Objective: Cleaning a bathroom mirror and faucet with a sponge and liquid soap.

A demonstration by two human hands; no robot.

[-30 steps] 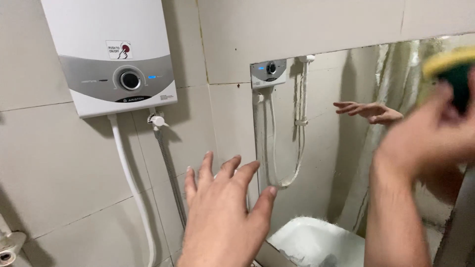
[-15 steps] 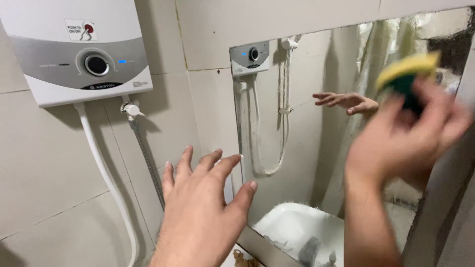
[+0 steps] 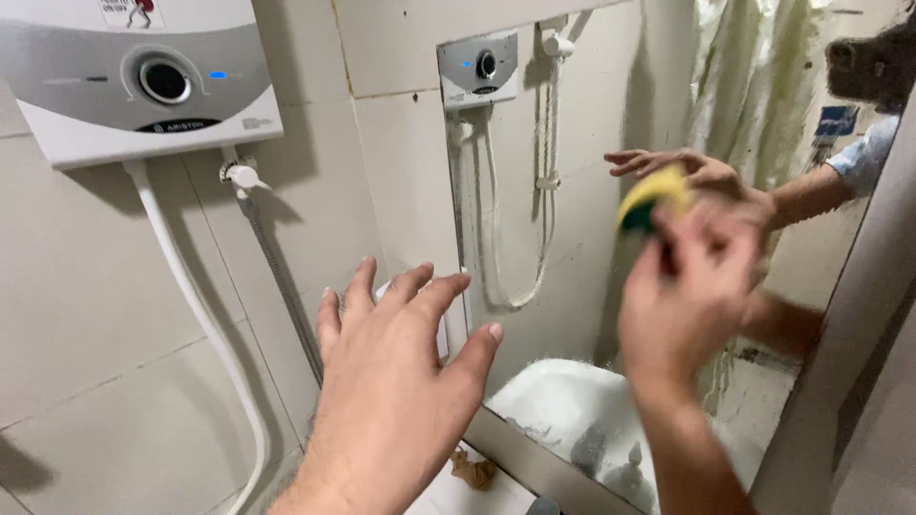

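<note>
My right hand grips a yellow and green sponge and presses it against the wall mirror, near its middle. The hand is blurred from motion. My left hand hovers open with fingers spread, in front of the tiled wall just left of the mirror's edge, holding nothing. The mirror reflects both hands, a sleeve, a light curtain and a white basin.
A white and grey water heater hangs on the tiled wall at upper left, with a white hose and a metal hose running down from it. A white sink edge lies below the mirror.
My right hand has swept the sponge down and left across the mirror, from its upper right toward the middle. The view has shifted up the wall slightly; my left hand stays spread.
</note>
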